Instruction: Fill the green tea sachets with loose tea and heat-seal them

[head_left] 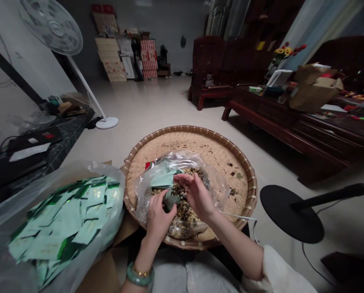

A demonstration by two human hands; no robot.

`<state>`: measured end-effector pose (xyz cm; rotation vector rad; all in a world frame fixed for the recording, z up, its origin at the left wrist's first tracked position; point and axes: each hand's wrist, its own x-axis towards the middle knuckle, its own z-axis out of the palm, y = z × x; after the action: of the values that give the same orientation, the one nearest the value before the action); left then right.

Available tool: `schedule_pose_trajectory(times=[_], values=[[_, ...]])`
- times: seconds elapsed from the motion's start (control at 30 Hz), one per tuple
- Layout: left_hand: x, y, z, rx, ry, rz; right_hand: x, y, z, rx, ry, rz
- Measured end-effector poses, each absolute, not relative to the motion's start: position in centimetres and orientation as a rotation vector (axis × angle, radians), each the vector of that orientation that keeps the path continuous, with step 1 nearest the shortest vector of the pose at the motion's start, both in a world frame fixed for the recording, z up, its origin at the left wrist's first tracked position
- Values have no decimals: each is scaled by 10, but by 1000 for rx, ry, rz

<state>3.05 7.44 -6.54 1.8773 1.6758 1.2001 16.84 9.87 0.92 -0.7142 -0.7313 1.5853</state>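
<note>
My left hand (159, 215) grips a small green packet (171, 200) between thumb and fingers, over a clear plastic bag. Just right of the packet is my right hand (197, 197), its fingers stretched toward the packet's top and the thumb apart. Whether anything lies under its curved palm is hidden. Inside the clear bag (217, 191) is a loose dried mix (186, 217) of dark and pale bits, like tea leaves or flowers. A stack of flat pale green packets (162, 180) rests on the mix, behind my left hand. All this sits on a round woven bamboo tray (200, 140).
Left of the tray, a large plastic-lined box (108, 169) holds many green packets (70, 217). A white standing fan (107, 122) is farther left. At right are a black round stand base (292, 213) and a dark wooden table (270, 118).
</note>
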Motion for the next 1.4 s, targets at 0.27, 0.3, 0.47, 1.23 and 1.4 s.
schedule_pose_trajectory(times=[0.27,0.3,0.47,1.23,1.4], values=[[29,74,-65,1860,1653,1229,186,106,11,-736,-871,1561],[27,73,-65,1848,1652,1230,194,114,4,-811,-897,1492],[23,72,-66,1735,1636,1245,232,158,-46,-1387,-1517,1126],[26,73,-64,1846,1637,1214,208,128,6,-1221,-1735,1064],[26,71,-64,1837,1634,1213,194,110,22,-1067,-1674,1176]])
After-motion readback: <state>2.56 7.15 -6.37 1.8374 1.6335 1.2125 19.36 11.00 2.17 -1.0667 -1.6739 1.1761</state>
